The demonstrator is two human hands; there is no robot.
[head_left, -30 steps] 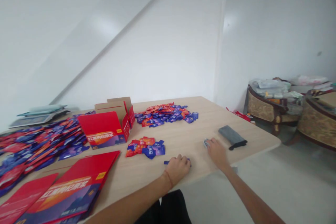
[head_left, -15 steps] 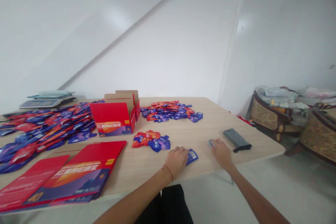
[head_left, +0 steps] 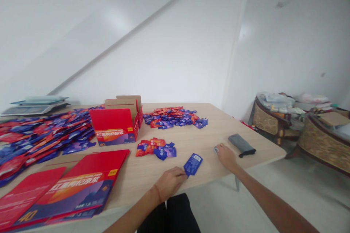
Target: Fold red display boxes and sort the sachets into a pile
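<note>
My left hand (head_left: 171, 182) is closed at the table's near edge, its fingertips pinching the narrow spout end of a blue sachet (head_left: 193, 164). The sachet lies with its white printed label up. My right hand (head_left: 225, 156) rests on the table to the right of it, fingers closed over a small pale grey object (head_left: 216, 149), mostly hidden and too small to name. Ahead of my left hand lies a small group of red and blue sachets (head_left: 157, 148). Just right of my right hand is a grey cloth pouch (head_left: 241, 145) with a dark end.
Open red cartons (head_left: 115, 125) stand at centre left, flat cartons (head_left: 79, 185) in front of them. A big sachet heap (head_left: 54, 131) covers the left, with a scale (head_left: 35, 107) behind. Another sachet pile (head_left: 175, 117) lies further back. Loaded chairs (head_left: 269, 116) stand at right.
My left hand has drawn back to the left and nearer, and now grips the sachet's end, leaving most of the sachet uncovered. My right hand keeps its place. The view has shifted slightly.
</note>
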